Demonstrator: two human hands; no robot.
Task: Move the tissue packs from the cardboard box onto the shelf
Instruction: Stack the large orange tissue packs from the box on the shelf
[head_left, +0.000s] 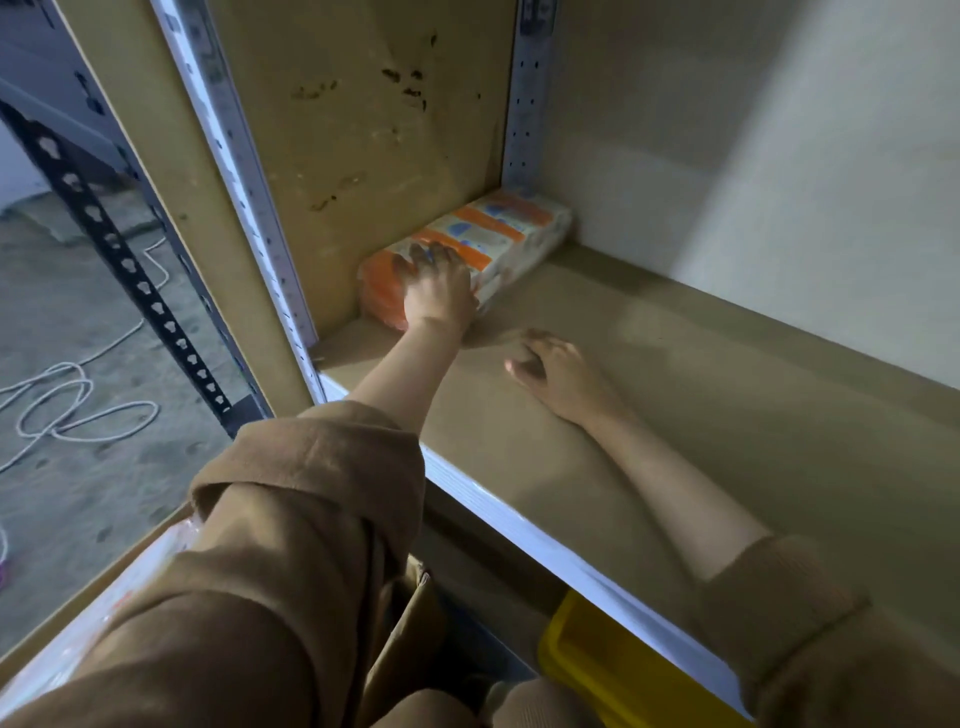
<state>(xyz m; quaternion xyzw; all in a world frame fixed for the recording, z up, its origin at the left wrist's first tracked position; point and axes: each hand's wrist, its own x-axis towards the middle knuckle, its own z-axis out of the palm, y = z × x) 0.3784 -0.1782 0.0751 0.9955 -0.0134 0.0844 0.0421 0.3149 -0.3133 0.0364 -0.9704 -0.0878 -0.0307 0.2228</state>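
An orange and white tissue pack (498, 234) lies on the brown shelf board (701, 395), pushed into the back left corner against the side panel. My left hand (436, 291) rests flat on the near end of the pack, fingers spread over its top. My right hand (550, 371) lies on the bare shelf board to the right of the pack, fingers loosely curled, holding nothing. The cardboard box (104, 582) is at the lower left, with plastic-wrapped packs (124, 592) showing inside, mostly hidden by my left sleeve.
A white metal upright (244, 171) and a brown side panel bound the shelf on the left. A yellow bin (613, 670) sits under the shelf. A white cable (72, 400) coils on the concrete floor at left, beside a black perforated post (130, 270).
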